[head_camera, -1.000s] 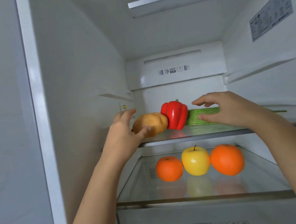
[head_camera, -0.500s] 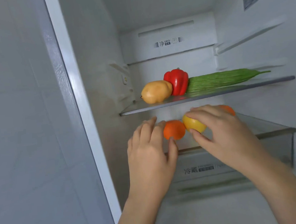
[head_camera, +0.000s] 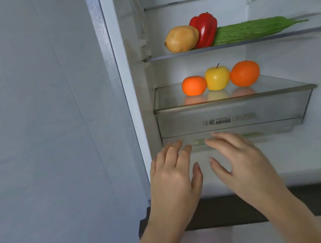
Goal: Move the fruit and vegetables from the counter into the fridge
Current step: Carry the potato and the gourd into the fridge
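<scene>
Both empty, fingers relaxed, our left hand (head_camera: 173,171) and right hand (head_camera: 245,164) hover near the fridge drawer (head_camera: 234,117). Potato (head_camera: 181,39), red pepper (head_camera: 204,28) and green gourd (head_camera: 251,29) touch on the upper shelf (head_camera: 275,37); small orange (head_camera: 194,85), yellow apple (head_camera: 217,78), large orange (head_camera: 245,73) sit below. Loading looks done; next, we judge, closing up.

We see a red pepper (head_camera: 204,28), tan potato (head_camera: 181,38), ridged green gourd (head_camera: 253,29), yellow apple (head_camera: 217,78), two oranges (head_camera: 194,85) (head_camera: 245,73), orange-skinned.

A home kitchen, it seems: an open fridge (head_camera: 137,68) with fruit (head_camera: 217,78) and vegetables (head_camera: 204,29) on glass shelves (head_camera: 246,42) above a clear crisper drawer (head_camera: 185,122).
</scene>
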`<state>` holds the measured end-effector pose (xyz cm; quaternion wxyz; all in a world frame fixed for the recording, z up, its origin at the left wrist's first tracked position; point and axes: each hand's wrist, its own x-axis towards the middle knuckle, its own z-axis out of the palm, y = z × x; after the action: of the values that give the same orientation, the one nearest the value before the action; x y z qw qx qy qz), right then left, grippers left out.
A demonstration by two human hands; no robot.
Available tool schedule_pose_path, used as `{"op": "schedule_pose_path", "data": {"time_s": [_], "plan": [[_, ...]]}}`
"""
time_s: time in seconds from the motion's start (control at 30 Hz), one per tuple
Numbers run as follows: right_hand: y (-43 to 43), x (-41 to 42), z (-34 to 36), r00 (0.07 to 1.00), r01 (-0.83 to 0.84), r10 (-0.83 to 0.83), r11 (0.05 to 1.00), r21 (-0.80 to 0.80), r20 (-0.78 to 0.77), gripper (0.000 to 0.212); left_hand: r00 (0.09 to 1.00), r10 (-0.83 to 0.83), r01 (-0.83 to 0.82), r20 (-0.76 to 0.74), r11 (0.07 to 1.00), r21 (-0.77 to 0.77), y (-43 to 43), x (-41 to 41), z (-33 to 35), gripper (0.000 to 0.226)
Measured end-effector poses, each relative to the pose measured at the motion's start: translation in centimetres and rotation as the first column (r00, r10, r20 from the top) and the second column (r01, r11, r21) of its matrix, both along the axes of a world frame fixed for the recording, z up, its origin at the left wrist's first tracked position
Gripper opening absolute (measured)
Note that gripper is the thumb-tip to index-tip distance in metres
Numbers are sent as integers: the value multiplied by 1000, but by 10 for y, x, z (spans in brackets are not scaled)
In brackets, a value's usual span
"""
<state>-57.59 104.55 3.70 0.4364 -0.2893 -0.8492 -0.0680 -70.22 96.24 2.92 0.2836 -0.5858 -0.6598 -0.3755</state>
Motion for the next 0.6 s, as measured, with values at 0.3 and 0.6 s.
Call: {"op": "schedule_pose_path", "data": {"time_s": [0.3,0.6], "plan": [[-23,7,-30,966,-256,256,967,-9,31,32,959,282,-281,13,959,-47,-50,31,-31,37],[-71,2,-45,807,-586,590,807,-71,42,32,791,609,-592,64,787,-173,-129,67,-54,37]]}}
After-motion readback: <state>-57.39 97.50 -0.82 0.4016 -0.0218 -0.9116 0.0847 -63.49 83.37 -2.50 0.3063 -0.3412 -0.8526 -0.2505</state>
